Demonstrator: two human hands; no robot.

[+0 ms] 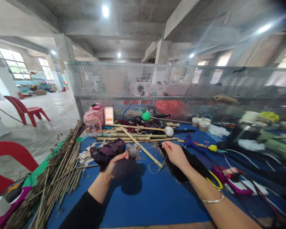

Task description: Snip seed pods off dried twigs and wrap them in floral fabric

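Note:
My left hand [110, 167] is wrapped around a dark cloth bundle [125, 168] with a round, stuffed-looking end and gathered purple-black fabric [108, 152] behind it. Grey string [133, 151] is wound around the bundle's neck. To the right, my right hand [175, 154] is closed in a pinch, and a thin string seems to run from the wound neck to its fingertips. A loose loop of string [154, 171] lies on the blue table below. Between the hands a bamboo stick [143, 148] lies slantwise. Black fabric [181, 165] spreads under my right forearm.
Dried stalks [62, 168] line the table's left side. Behind lie bamboo sticks [133, 137], a white ball [169, 131] and a green ball [146, 116], before a perforated metal screen [124, 86]. Cables and a purple power strip [238, 183] are at right; red chairs [28, 109] stand left.

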